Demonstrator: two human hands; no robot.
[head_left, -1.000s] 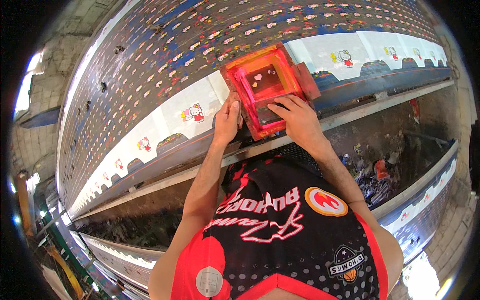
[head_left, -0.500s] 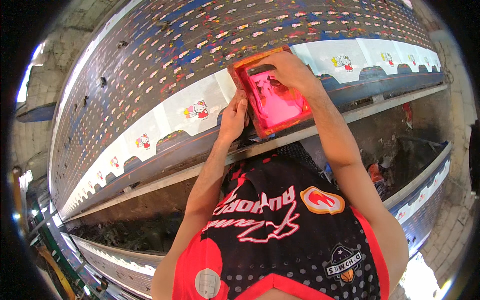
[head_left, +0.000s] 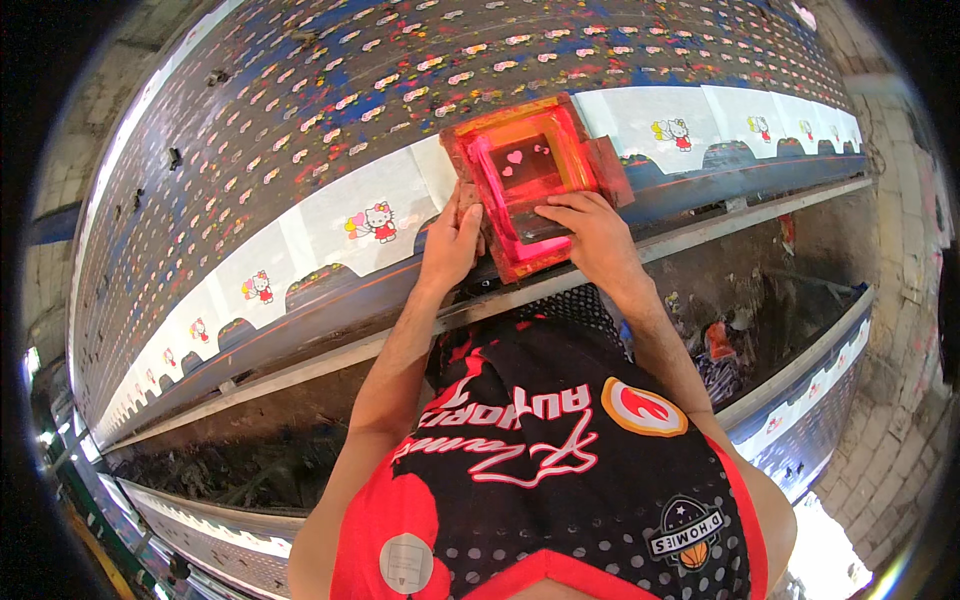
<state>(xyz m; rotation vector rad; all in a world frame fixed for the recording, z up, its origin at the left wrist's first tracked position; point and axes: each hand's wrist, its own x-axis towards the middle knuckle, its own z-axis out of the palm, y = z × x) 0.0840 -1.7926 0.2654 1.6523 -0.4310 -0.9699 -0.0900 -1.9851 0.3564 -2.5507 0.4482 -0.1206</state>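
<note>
On the long table: white fabric strip (head_left: 330, 215) is lying printed with cartoon figures.
Left hand (head_left: 452, 245): gripping the frame's left edge.
Screen frame (head_left: 525, 175): sitting flat on the strip.
Right hand (head_left: 590, 235): fingers pressing inside; keeping pressure even seems wise.

A long printing surface (head_left: 250, 130), speckled all over with small dabs of coloured paint, runs from the lower left to the upper right. Along its near edge lies a strip of white fabric (head_left: 330, 220) bearing a row of printed cartoon cat figures (head_left: 380, 220) with pink and yellow hearts; more of them (head_left: 678, 131) show toward the right end. A grey metal rail (head_left: 300, 355) follows the near edge. Below it lies a dark trough of scraps (head_left: 720, 350), then another long surface edged in white strip (head_left: 800, 400).
</note>
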